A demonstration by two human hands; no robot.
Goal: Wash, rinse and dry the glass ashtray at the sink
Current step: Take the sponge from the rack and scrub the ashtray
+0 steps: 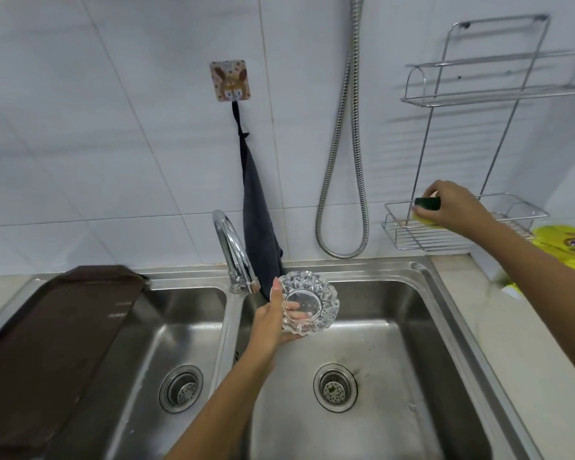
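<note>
A clear cut-glass ashtray (309, 302) is tilted on its side above the right basin of a steel double sink (425, 327). My left hand (269, 322) holds it from below and behind, thumb on its left rim, fingers visible through the glass. My right hand (450, 204) is stretched out to the wire basket (409, 235) on the right wall, closed on a green and yellow sponge (425, 210) at the basket's rim. The chrome faucet (233, 250) stands on the divider just left of the ashtray. No water is seen running.
A dark grey towel (259, 220) hangs from a wall hook behind the faucet. A brown cloth (54, 336) drapes over the left basin's edge. A metal shower hose (342, 161) loops on the tiles. A yellow packet (565, 247) lies on the right counter.
</note>
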